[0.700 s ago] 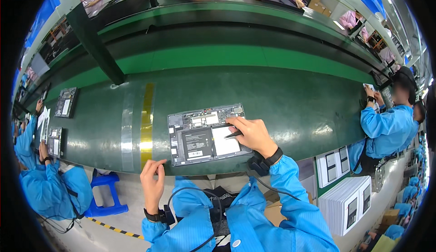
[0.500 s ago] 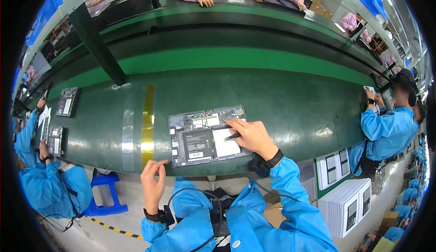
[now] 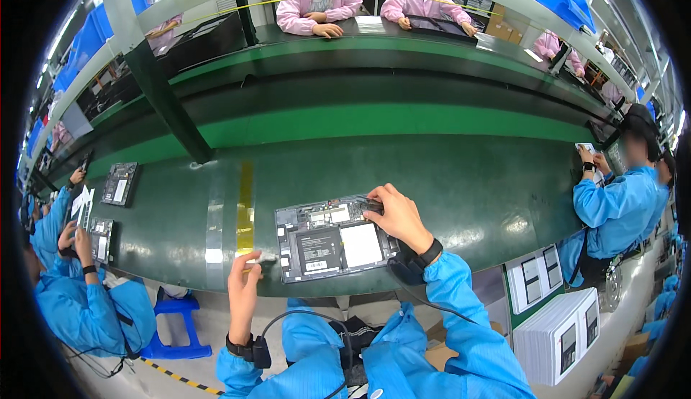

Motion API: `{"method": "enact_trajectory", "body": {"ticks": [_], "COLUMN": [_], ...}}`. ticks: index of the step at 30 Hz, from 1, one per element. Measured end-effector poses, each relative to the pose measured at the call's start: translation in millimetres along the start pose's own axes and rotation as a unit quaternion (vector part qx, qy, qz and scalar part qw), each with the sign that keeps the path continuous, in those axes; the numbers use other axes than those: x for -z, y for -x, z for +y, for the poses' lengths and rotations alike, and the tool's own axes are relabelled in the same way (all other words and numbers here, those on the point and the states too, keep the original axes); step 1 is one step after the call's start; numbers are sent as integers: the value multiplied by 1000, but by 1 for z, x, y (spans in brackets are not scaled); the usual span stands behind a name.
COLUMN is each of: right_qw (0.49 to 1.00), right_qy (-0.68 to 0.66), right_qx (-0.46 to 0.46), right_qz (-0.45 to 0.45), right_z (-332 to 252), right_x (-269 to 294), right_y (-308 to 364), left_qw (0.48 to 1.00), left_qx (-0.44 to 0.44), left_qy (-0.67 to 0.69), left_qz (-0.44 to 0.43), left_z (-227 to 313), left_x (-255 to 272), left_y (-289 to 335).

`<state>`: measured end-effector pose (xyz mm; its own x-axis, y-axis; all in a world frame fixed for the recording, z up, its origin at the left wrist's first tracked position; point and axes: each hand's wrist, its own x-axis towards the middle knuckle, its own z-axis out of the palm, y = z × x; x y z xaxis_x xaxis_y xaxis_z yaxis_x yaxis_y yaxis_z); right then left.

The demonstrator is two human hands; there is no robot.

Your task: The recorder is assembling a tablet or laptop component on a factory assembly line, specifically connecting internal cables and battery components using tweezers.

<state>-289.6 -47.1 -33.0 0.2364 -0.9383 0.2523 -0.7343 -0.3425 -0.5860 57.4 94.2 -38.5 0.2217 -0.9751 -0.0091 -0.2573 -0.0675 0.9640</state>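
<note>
An opened device (image 3: pixel 335 241), like a tablet or laptop base, lies flat on the green bench in front of me. Its inside shows circuit boards, a dark labelled battery (image 3: pixel 317 250) and a white panel (image 3: pixel 361 245). My right hand (image 3: pixel 398 218) is over its upper right corner, fingers closed on black tweezers, now mostly hidden by the fingers. Off the lower left corner, my left hand (image 3: pixel 243 278) pinches a small whitish piece (image 3: pixel 264 257), too small to name, above the bench edge.
Clear and yellow tape strips (image 3: pixel 245 208) cross the bench on the left. Two more opened devices (image 3: pixel 119 183) lie near a co-worker (image 3: pixel 93 298) at far left. Another co-worker (image 3: pixel 619 205) works at far right. A stack of white panels (image 3: pixel 558 341) stands below, right; a blue stool (image 3: pixel 176 327), left.
My right hand has moved to the device's upper right edge, its tweezers now mostly covered. A whitish piece now shows in my left fingers. The whole view has shifted, with the bench lower.
</note>
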Motion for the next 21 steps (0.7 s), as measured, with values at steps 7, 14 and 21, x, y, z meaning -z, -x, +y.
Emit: {"method": "enact_trajectory", "body": {"ticks": [7,14,21], "right_qw": [955,893,841], "right_qy": [-207,-378,-460], "right_qx": [-210,-244,-284], "right_qz": [-31,28,-1], "right_z": [15,22,50], "right_x": [21,-7,-11], "right_y": [79,65,-87], "left_qw": [861,960,981], "left_qx": [252,150,110], "left_qy": [430,225,119], "left_qz": [-105,-67,-103], "left_z": [21,1,29], "left_x": [7,-20,-50], "left_y": [5,-48,-206]}}
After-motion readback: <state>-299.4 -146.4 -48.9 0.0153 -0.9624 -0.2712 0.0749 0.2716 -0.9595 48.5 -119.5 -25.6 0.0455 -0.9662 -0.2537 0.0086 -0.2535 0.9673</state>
